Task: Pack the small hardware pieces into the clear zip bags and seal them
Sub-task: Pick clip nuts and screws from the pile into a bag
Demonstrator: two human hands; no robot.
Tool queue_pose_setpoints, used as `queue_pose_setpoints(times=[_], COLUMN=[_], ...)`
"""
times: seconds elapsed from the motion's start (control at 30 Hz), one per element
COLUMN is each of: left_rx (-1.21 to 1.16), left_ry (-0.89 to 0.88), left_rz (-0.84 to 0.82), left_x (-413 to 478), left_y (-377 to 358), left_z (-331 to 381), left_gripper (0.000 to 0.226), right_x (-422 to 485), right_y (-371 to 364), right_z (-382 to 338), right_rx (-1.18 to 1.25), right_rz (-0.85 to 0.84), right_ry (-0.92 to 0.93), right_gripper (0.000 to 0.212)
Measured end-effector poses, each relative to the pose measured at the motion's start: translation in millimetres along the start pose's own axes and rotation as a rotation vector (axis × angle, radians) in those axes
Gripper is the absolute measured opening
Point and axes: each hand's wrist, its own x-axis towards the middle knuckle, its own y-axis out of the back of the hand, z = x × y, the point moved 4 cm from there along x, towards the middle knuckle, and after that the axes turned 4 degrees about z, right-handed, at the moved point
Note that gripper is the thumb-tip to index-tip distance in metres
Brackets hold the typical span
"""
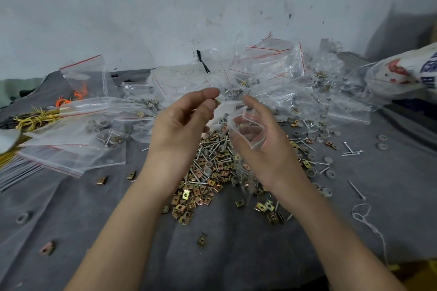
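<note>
Grey cloth [224,262] covers the table, with a heap of brass clips, nails and washers [208,172] dead centre. Clear zip bags [71,146] are piled left and far, and there are yellow bands [33,120] on the far left.

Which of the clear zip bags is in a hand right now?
The small red-striped bag gripped in the right hand, raised above the hardware pile; every other bag lies on the grey cloth.

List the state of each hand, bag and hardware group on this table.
left hand, pinches a brass clip at its fingertips.
right hand, grips the clear zip bag.
clear zip bag, mouth open, unsealed.
hardware pile, loose on the grey cloth, unpacked.
back bags, heaped, several holding hardware.
left bags, lying flat.
</note>
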Motion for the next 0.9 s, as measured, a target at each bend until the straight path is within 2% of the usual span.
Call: queue_pose_setpoints(times=[0.17,0.33,0.47,0.67,0.9], left_rx=[0.202,0.307,0.299,0.251,0.51], left_ry=[-0.199,-0.235,-0.226,-0.164,-0.042], left_rz=[-0.078,-0.126,-0.14,-0.061,-0.086], left_x=[-5,-5,-4,0,1], left_y=[-15,-23,-23,-6,33], left_z=[17,16,14,7,-29], left_gripper=[0.022,0.026,0.025,0.02,0.02], right_x=[1,3,2,1,0], right_y=[-2,-3,-2,0,2], right_z=[1,0,-1,0,1], right_rx=[0.022,0.043,0.048,0.037,0.042], right_rz=[0.007,0.0,-0.003,0.016,0.007], right_ry=[0.007,0.009,0.003,0.0,0.002], right_gripper=[0.068,0.073,0.072,0.069,0.069])
